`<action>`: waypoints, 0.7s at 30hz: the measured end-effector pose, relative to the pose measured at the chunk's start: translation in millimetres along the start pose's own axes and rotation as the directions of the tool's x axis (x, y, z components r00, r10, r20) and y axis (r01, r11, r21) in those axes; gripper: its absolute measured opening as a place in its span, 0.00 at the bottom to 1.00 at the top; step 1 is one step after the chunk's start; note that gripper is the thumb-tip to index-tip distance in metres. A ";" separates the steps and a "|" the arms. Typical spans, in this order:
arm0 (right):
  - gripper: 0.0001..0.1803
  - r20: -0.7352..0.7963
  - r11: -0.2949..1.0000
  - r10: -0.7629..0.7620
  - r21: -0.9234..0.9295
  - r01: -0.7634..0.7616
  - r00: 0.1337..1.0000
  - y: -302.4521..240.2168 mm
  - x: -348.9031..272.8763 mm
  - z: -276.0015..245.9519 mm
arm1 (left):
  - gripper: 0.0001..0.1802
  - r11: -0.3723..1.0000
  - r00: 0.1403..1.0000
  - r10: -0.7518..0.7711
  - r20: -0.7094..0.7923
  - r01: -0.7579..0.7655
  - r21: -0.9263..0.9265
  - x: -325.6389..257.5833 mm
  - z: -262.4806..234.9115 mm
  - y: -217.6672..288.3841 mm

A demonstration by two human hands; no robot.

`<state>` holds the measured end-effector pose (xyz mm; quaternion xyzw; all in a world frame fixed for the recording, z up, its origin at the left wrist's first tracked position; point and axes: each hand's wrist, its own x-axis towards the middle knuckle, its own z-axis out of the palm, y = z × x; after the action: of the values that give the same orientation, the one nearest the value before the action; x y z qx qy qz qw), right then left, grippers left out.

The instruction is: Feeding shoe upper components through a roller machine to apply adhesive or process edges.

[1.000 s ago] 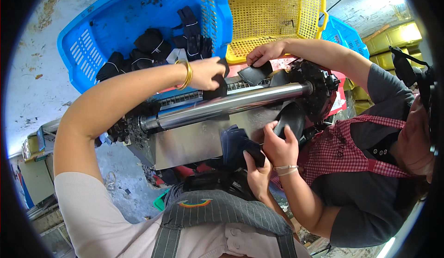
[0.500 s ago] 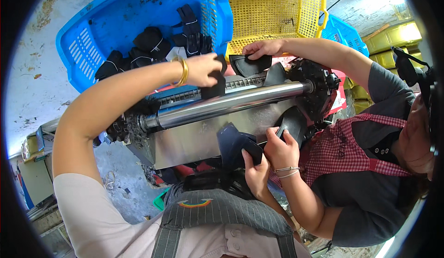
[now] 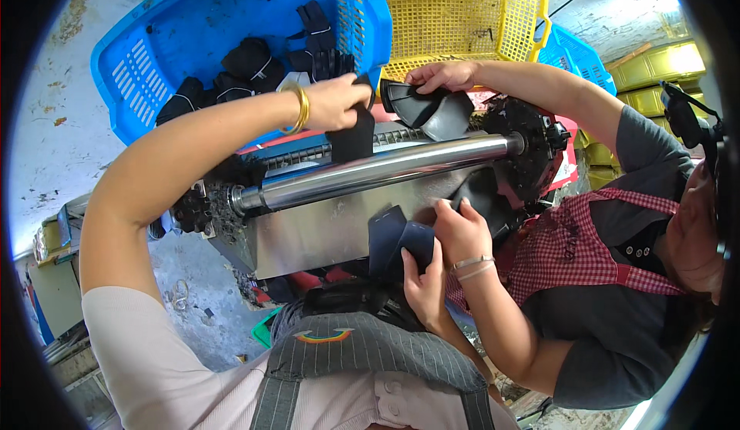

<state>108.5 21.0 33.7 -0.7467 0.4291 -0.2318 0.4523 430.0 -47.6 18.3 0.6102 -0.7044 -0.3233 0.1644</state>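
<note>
On the far side of the steel roller (image 3: 393, 168), my left hand (image 3: 339, 104) is closed on a black flat piece (image 3: 352, 138) that hangs down to the roller. Nearer to me, my right hand (image 3: 426, 287) pinches dark navy flat pieces (image 3: 388, 239) between thumb and fingers, over the edge of the metal plate (image 3: 308, 239). Just right of it, a co-worker's hand (image 3: 466, 233) touches a black curved piece (image 3: 493, 202). The co-worker's other hand (image 3: 443, 77) holds a black curved piece (image 3: 405, 104) behind the roller; a shiny dark piece (image 3: 449, 118) lies beside it.
Behind the machine stand a blue basket (image 3: 181, 13) with bundled black pieces (image 3: 253, 63) and a yellow basket (image 3: 455, 6). Grimy roller mounts (image 3: 532, 152) bound the machine at both ends. The co-worker in a red checked apron (image 3: 574, 252) sits close at the right.
The black piece in my left hand has shifted slightly left. My right hand's navy pieces have turned and spread. The co-worker's far hand's piece has tilted, and a shiny piece beside it has swung.
</note>
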 end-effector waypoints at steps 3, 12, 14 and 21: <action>0.13 -0.015 0.990 -0.019 -0.139 0.017 1.000 -2.9 14.1 7.7 | 0.14 0.990 0.981 -0.034 -0.192 0.060 0.129 5.1 -23.8 29.2; 0.15 0.214 0.942 0.194 0.232 -0.243 0.957 -6.0 0.0 1.7 | 0.14 0.992 0.989 0.125 0.080 -0.125 -0.004 -8.0 12.9 18.7; 0.19 0.350 0.946 0.258 0.097 -0.308 0.901 6.0 -1.5 -3.3 | 0.17 0.987 0.986 0.157 0.060 -0.159 0.025 0.9 -2.6 12.9; 0.15 0.182 0.928 0.241 0.245 -0.282 0.953 -8.8 51.5 29.1 | 0.10 0.959 0.976 0.182 0.117 -0.203 0.200 11.8 14.3 -6.0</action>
<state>160.6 -7.0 25.2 -0.6299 0.4546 -0.1688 0.6067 423.2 -55.6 1.8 0.5362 -0.7978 -0.2587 0.0949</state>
